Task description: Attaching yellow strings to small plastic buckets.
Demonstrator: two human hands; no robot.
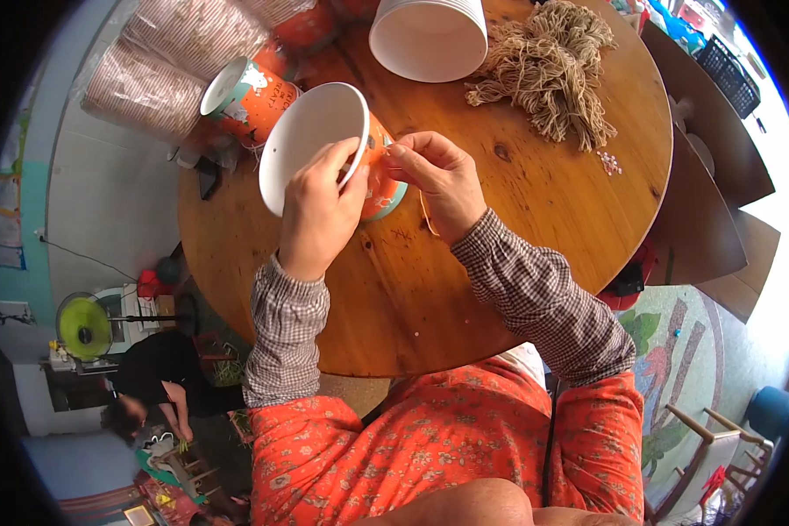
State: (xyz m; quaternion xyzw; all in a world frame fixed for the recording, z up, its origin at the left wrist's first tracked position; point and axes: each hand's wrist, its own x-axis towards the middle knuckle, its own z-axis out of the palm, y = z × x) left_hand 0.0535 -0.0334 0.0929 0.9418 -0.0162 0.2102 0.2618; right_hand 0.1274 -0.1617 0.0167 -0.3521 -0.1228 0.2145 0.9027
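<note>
My left hand [317,210] grips the rim of an orange paper cup [311,140] with a white inside, tilted so its mouth faces me above the round wooden table [517,228]. My right hand [437,180] is at the cup's right side, fingertips pinched against its orange wall near the rim; whether something thin sits between the fingers cannot be made out. Both sleeves are checked fabric.
A second orange cup [245,96] lies on its side behind the held one. A white bucket-shaped cup [430,37] stands at the table's far side, a heap of tan yarn [548,70] to its right. Sleeves of stacked cups [162,61] lie far left. Another person [162,377] crouches lower left.
</note>
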